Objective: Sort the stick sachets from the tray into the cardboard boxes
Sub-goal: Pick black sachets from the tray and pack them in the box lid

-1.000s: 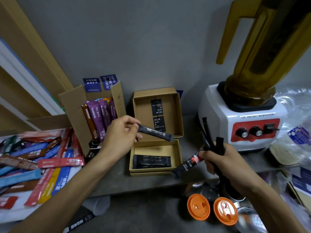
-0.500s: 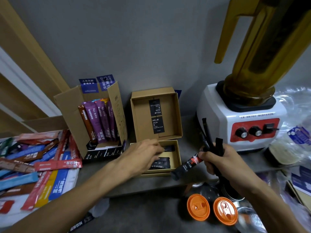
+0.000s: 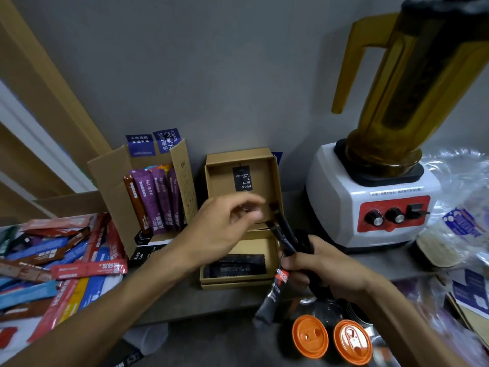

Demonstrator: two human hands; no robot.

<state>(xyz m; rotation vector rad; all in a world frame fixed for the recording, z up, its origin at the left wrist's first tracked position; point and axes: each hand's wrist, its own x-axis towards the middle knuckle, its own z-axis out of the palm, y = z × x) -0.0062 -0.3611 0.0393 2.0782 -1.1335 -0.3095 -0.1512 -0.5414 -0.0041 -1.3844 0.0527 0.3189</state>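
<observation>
Tray (image 3: 18, 353): far left of the small box (image 3: 238, 283), heaped with unsorted sachets (image 3: 53, 260).
Tall box (image 3: 111, 186): just left, purple sticks (image 3: 156, 202) upright.
Left hand (image 3: 222, 229): above the small box, fingers loose, empty, likely fetching another.
Small box: open, black sticks (image 3: 235, 264) flat inside.
Right hand (image 3: 325, 271): just right, fist around a bunch (image 3: 284, 234), kept as supply.

Dim, even indoor light, soft shadows, left hand (image 3: 227, 223) smeared by motion, edges bowed by wide lens, lower right corner blurred.
</observation>
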